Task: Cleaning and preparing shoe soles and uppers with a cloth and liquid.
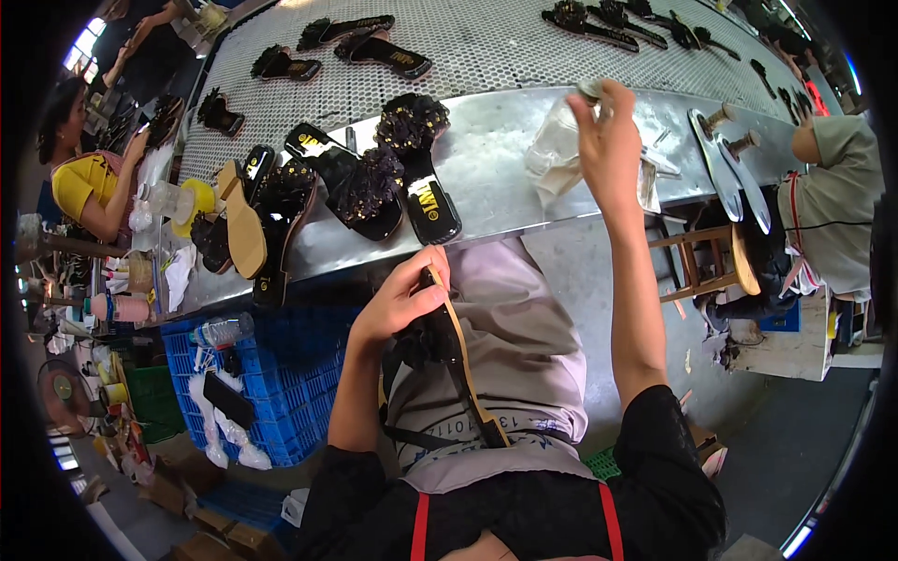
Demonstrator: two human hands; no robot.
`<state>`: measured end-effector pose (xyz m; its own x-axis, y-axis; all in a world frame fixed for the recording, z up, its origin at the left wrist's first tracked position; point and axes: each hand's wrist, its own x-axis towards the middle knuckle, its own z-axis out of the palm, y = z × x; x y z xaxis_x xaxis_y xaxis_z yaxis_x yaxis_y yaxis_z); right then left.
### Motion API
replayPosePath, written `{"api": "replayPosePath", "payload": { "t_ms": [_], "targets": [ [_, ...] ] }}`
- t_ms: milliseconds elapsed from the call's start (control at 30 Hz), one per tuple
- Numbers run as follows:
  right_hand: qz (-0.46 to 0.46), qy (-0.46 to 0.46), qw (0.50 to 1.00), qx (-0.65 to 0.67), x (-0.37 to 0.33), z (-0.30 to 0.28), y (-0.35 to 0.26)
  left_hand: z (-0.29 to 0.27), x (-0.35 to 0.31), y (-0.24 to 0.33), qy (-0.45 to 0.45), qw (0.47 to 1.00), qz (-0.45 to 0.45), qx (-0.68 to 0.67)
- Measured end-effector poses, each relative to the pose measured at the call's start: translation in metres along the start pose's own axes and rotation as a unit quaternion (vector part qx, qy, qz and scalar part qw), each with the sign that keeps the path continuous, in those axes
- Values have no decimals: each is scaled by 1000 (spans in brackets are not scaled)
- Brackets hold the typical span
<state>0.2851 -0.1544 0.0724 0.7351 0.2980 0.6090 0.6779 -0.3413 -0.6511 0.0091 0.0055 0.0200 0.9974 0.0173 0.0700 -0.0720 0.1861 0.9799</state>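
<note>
My left hand [409, 297] is closed round the toe or heel end of a black sandal [456, 360], which I cannot tell. Held on edge over my lap, the sandal shows its tan sole edge and a dark ruffled upper. My right hand [610, 140] is raised over the metal ledge with fingers curled, at a small pale roundish thing [589, 91] whose kind I cannot make out. Beside that hand is a crumpled clear-and-white plastic bag [554, 159]. Black sandals with ruffled flowers [412, 122] lie left of it, one sandal with its tan sole [245, 229] up.
A perforated conveyor belt [486, 56] carries more sandals beyond the metal ledge [486, 178]. Two metal shoe forms [725, 168] stand at the right, near a seated person [832, 187]. Blue crates [290, 402] with a phone [229, 400] are at left; another person [94, 187] works there.
</note>
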Motion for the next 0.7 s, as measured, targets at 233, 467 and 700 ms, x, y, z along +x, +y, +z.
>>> {"api": "replayPosePath", "payload": {
  "t_ms": [233, 467, 700],
  "targets": [
    [351, 175, 747, 538, 13, -30, 68, 5, -4, 5, 0, 1000, -12, 3],
    [355, 188, 821, 405, 22, -15, 19, 2, -7, -7, 7, 1000, -1, 16],
    [-57, 7, 993, 105, 24, 5, 38, 5, 2, 2, 37, 999, -21, 17]
  ]
}}
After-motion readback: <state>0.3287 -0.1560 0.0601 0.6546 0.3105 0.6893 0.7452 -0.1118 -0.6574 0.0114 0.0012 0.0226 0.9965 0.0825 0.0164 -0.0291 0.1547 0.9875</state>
